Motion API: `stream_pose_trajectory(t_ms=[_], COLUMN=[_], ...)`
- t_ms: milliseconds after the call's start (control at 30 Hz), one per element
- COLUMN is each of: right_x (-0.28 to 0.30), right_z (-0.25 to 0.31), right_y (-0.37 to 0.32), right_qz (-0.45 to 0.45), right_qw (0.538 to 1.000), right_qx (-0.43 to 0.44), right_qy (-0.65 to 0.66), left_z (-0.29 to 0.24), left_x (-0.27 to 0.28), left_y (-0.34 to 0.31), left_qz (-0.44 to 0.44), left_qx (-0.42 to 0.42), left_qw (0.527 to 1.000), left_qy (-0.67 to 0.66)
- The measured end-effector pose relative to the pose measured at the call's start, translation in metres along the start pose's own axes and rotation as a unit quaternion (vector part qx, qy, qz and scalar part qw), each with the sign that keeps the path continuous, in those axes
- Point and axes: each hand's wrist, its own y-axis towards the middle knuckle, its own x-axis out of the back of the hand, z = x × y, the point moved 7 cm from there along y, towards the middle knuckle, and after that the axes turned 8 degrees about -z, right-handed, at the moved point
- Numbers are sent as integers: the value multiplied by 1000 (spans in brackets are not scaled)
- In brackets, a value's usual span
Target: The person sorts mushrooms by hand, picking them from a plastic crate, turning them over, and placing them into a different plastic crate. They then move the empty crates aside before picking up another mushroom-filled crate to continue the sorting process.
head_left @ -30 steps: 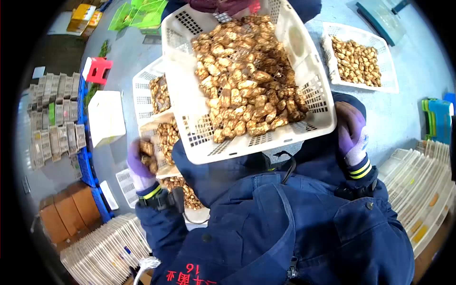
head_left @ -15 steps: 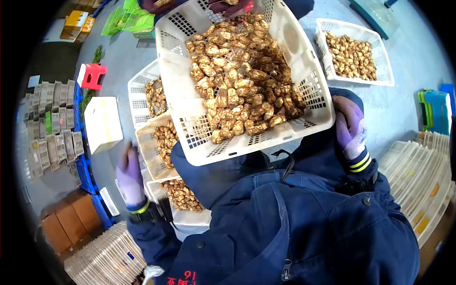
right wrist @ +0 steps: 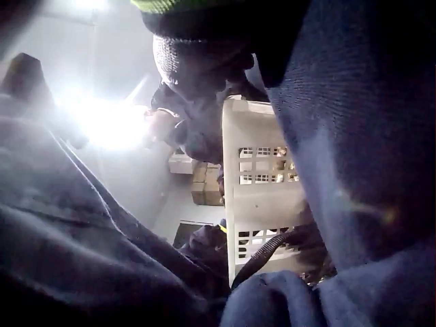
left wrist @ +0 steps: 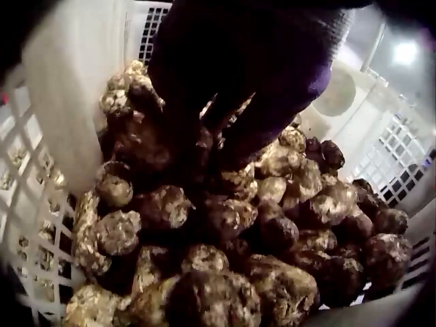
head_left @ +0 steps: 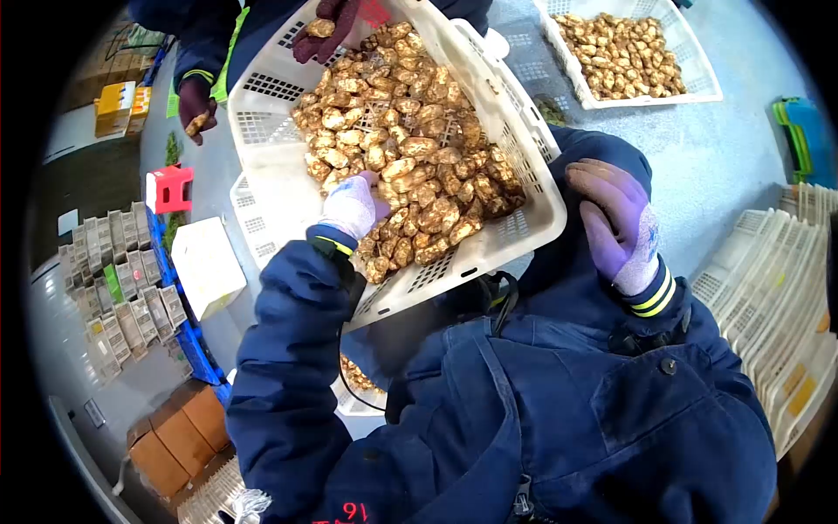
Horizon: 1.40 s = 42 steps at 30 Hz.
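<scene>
A white plastic basket [head_left: 284, 188] full of stubby, knobbly brown-and-cream lumps [head_left: 419, 166] is in front of me in the head view. My left hand [head_left: 351, 208], in a purple-and-white glove, reaches down into its near left part. In the left wrist view its dark fingers [left wrist: 235, 139] point into the pile, spread slightly and touching the lumps; their tips are hidden. My right hand [head_left: 615, 223], gloved alike, rests on my right knee with loosely bent fingers, holding nothing. Across the basket, another person's maroon-gloved hands [head_left: 199, 106] each hold a lump.
Another white basket of lumps [head_left: 624, 57] stands on the floor at the back right. Stacked white baskets [head_left: 772, 297] are at the right. A white box [head_left: 208, 262], a red stool [head_left: 170, 188] and brown cartons [head_left: 179, 437] stand at the left.
My left hand let go of several lumps over the side baskets at the left, then moved right into the large basket. The other person's hands came further into view. My right hand stayed on the knee.
</scene>
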Motion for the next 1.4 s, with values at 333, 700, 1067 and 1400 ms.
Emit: stream_pose_trajectory(t_ms=[333, 700, 1067, 1400], right_x=[-3, -17, -7, -1], right_z=[7, 3, 3, 4], right_y=[-1, -8, -3, 3], right_qz=[-11, -20, 2, 0], right_qw=[1000, 999, 1000, 1000], right_qx=[12, 2, 0, 26], right_qy=[2, -32, -15, -6], left_z=[29, 156, -30, -16], left_x=[127, 111, -1, 58], left_y=[-98, -239, -36, 17], left_qz=[-187, -173, 183, -48], left_qx=[78, 137, -133, -119], left_qw=[885, 967, 974, 985], left_qy=[-420, -131, 20, -116])
